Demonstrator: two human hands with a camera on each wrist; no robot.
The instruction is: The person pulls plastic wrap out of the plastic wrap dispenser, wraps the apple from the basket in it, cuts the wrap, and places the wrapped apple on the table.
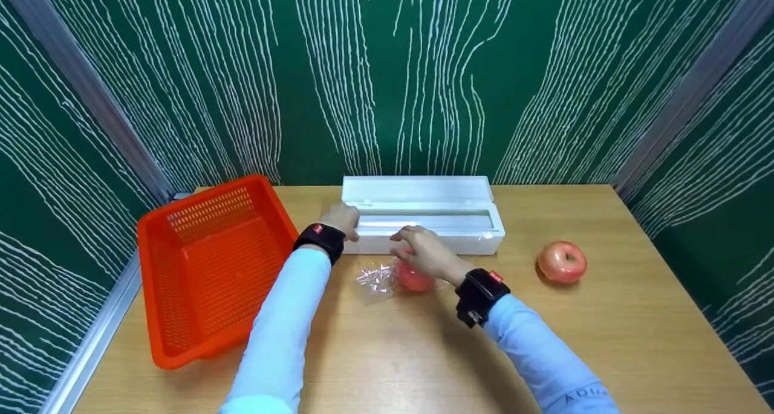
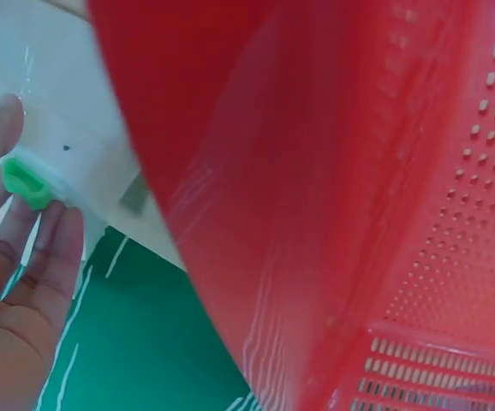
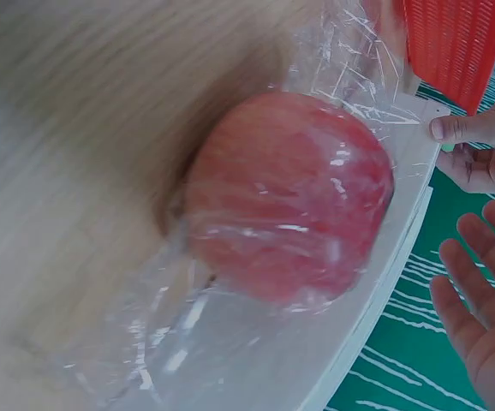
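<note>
At the back of the table, a long white cling film dispenser [image 1: 387, 245] has its lid [image 1: 417, 189] raised. My left hand [image 1: 341, 219] grips the dispenser's left end. In the left wrist view, its thumb and fingers are around a small green piece [image 2: 26, 182] there. An apple [image 3: 290, 205] wrapped in clear cling film [image 1: 378, 279] lies just in front of the dispenser, the film's loose ends spreading to both sides. My right hand [image 1: 428, 254] is over this apple, fingers loosely bent and apart, holding nothing; it partly hides the apple in the head view.
An orange perforated basket [image 1: 158, 317] stands on the left, close to my left forearm. A second, unwrapped apple [image 1: 562, 261] sits on the wooden table [image 1: 635, 341] at the right. Green panels [image 1: 387, 100] with white lines enclose the back and sides.
</note>
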